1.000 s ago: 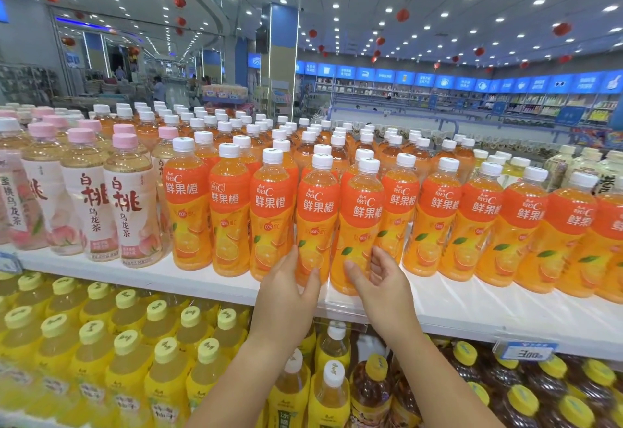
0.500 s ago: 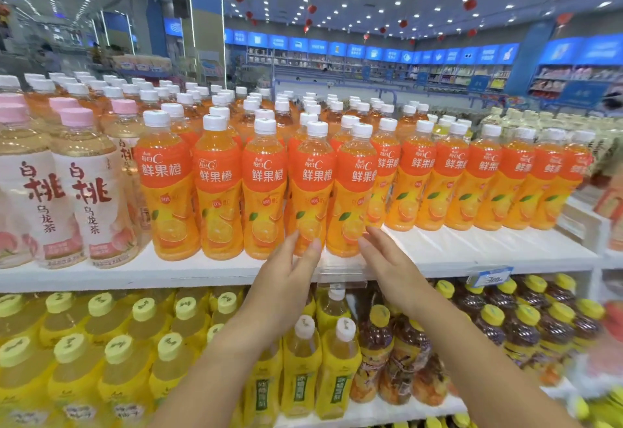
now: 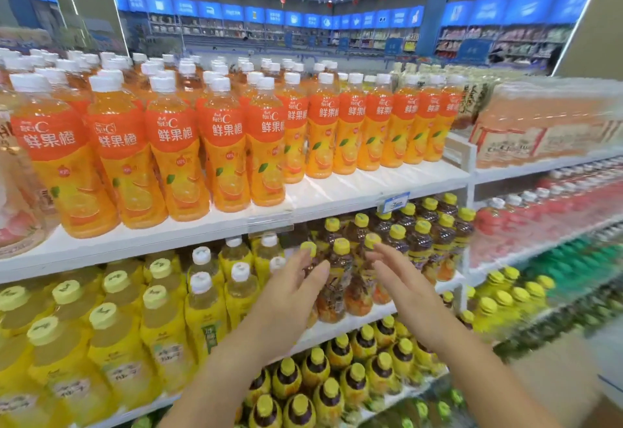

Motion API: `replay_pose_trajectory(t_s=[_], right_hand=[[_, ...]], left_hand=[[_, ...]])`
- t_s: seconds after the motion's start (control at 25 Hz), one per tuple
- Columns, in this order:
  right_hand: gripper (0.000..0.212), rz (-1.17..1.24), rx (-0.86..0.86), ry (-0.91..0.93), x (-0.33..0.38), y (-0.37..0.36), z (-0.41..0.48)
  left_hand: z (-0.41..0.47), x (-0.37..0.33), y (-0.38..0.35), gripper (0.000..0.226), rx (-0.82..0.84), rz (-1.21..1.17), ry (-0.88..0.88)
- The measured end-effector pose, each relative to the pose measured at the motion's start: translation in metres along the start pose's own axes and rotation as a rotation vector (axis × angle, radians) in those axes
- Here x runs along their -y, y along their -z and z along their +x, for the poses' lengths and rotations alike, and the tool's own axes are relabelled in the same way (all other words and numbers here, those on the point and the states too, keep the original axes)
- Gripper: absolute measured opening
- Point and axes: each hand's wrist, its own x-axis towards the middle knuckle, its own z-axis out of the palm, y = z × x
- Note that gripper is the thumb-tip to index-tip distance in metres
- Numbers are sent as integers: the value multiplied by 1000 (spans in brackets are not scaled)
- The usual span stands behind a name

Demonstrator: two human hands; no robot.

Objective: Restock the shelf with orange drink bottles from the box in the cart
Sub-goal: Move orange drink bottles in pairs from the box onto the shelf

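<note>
On the top white shelf (image 3: pixel 371 188), the orange drink bottles (image 3: pixel 175 157) are stood upright in rows. White caps and orange labels are seen on all of them. The front row is spread from the near left to the far right of the shelf, and more rows are packed close behind it. A bare strip of shelf is left in front of the bottles on the right.

Below the front edge of that shelf, two hands are held up in the middle. The left hand (image 3: pixel 290 296) and the right hand (image 3: pixel 408 289) are near each other but not touching, with the palms turned inward. The fingers (image 3: pixel 303 265) of both hands are spread and almost straight. Nothing is held in them, and no bottle is touched.

Behind the hands, dark drink bottles (image 3: pixel 421 242) with yellow caps are packed on the second shelf. To the near left, yellow bottles (image 3: pixel 111 336) with pale yellow caps are lined up. A small price tag (image 3: pixel 392 199) is clipped to the front edge of the top shelf. On the right, wrapped packs of pale pink bottles (image 3: pixel 539 124) are stacked, but they are blurred. Blue signs (image 3: pixel 232 11) are hung along the far wall.
</note>
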Motion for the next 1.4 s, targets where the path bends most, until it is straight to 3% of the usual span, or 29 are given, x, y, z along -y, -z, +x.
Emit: replay_pose_trajectory(t_s=[0.32,0.4,0.64,0.84,0.96,1.16,1.4], right_hand=[[52,142,-217,-163,-112,123,-128],[56,153,-266,-203,-136,156,-164],[44,134,-453,-327,-221,244,-260],[47,189,-603,-437,-277,287,-318],[43,229,-666,-530,-308,302,-340],[44,212,-786,-696,-358,325,-355],[42,301,-945,-936,-403,352,-328]], left_hand=[[-25,-8,-172,80,310,11,46],[-31,-9,-223,74,388,14,55],[-46,2,-368,54,564,60,85],[-47,12,-463,53,736,75,150],[-36,23,-512,51,843,111,181],[-1,45,-591,68,1042,211,216],[66,77,-678,62,1224,343,268]])
